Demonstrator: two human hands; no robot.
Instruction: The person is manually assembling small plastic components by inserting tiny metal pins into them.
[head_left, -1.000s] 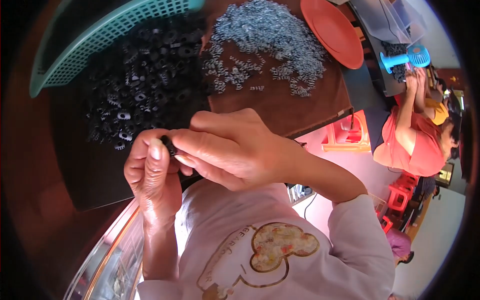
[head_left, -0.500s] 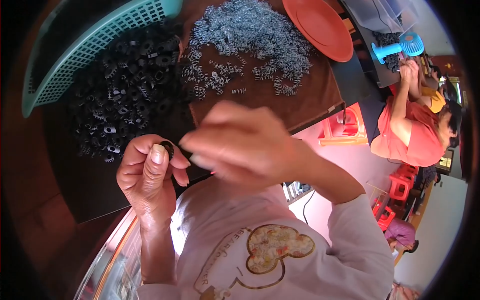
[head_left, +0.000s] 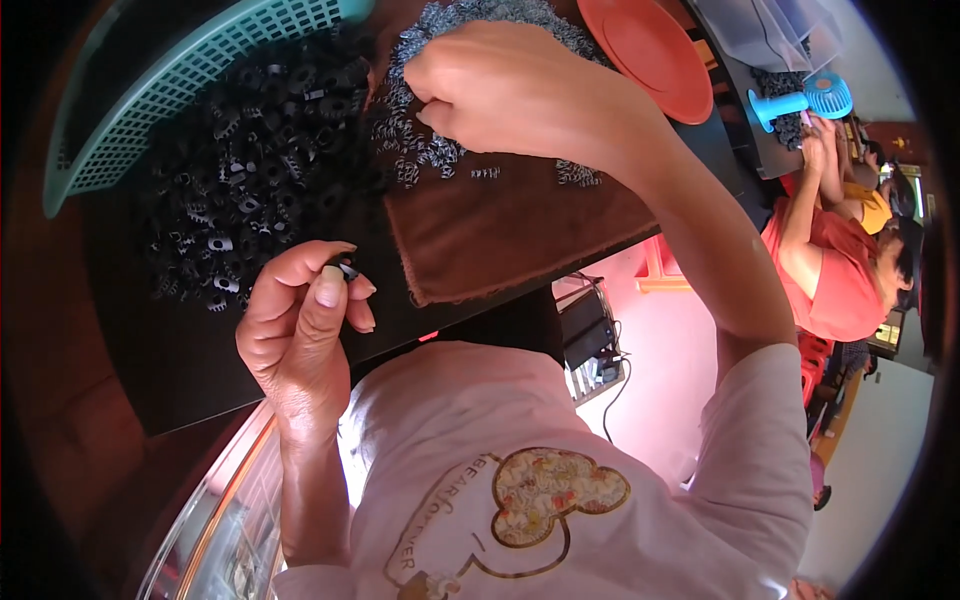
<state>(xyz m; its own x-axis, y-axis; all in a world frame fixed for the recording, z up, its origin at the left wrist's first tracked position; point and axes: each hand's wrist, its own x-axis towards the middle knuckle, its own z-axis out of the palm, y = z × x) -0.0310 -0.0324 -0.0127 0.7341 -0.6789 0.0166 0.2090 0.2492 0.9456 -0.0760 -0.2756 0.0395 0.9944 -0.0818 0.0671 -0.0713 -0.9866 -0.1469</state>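
My left hand [head_left: 302,345] pinches a small black plastic part [head_left: 347,268] between thumb and fingers, just over the near edge of the dark table. Much of that part is hidden by the fingertips. My right hand [head_left: 505,95] reaches across the brown cloth [head_left: 520,225] to the heap of small metal coil springs [head_left: 402,150]. Its fingers are curled together at the springs, and whatever is between the fingertips cannot be seen. Left of the cloth lies a large pile of black toothed plastic parts [head_left: 255,185], just beyond my left hand.
A green slotted basket [head_left: 150,140] leans behind the black pile. An orange-red plate [head_left: 655,60] sits right of the springs. Farther right are a clear plastic bin [head_left: 770,35], a blue fan [head_left: 826,95], a red stool [head_left: 660,266] and a person in red [head_left: 825,265] at another table.
My right hand has moved from beside my left hand up and away onto the spring heap. My left hand still holds the black part, almost in the same place.
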